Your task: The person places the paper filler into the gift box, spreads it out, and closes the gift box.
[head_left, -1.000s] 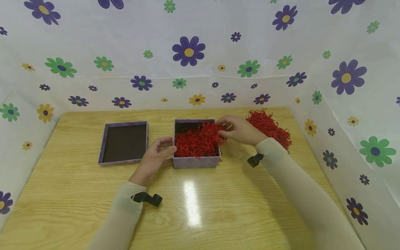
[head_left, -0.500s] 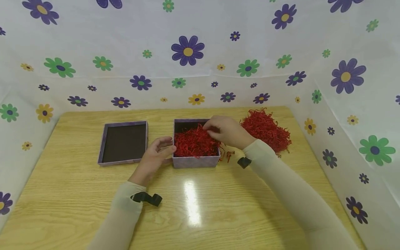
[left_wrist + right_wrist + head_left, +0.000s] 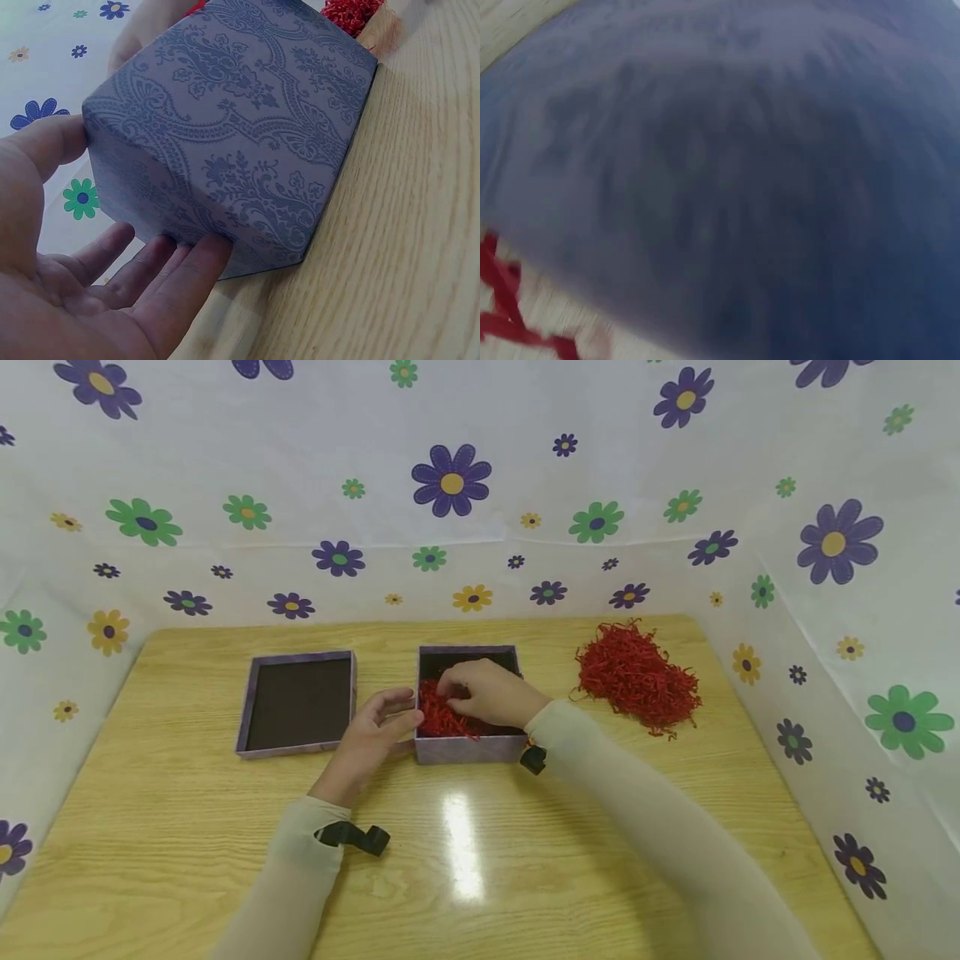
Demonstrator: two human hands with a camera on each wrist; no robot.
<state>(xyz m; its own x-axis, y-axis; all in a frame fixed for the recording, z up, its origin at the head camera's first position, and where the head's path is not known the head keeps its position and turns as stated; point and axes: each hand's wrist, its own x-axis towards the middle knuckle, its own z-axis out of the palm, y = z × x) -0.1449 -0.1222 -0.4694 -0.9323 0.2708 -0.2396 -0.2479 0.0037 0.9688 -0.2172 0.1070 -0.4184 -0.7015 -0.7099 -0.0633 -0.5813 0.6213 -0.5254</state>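
A lilac-grey patterned box (image 3: 469, 750) with a dark inside stands uncovered at mid-table. My right hand (image 3: 491, 692) reaches down into it, fingers curled into red shredded paper (image 3: 437, 717) bunched at the left; the fingertips are hidden. Dark bare inside shows around that hand. Fingertips of my left hand (image 3: 371, 735) touch the box's left side. In the left wrist view, the left hand (image 3: 97, 277) has its fingers spread along the patterned wall (image 3: 240, 127). The right wrist view is filled by a blurred box wall (image 3: 727, 165), with red paper strands (image 3: 506, 292) beside it.
The box's lid (image 3: 300, 703) lies to the left, dark inside up. A loose heap of red shredded paper (image 3: 637, 678) sits at the back right of the wooden table (image 3: 420, 860). Flower-printed sheets (image 3: 285, 460) enclose the back and sides.
My right hand has moved left from the box's right edge down into it. The shredded paper has shifted leftward, baring the right part of the box. The left hand stays put.
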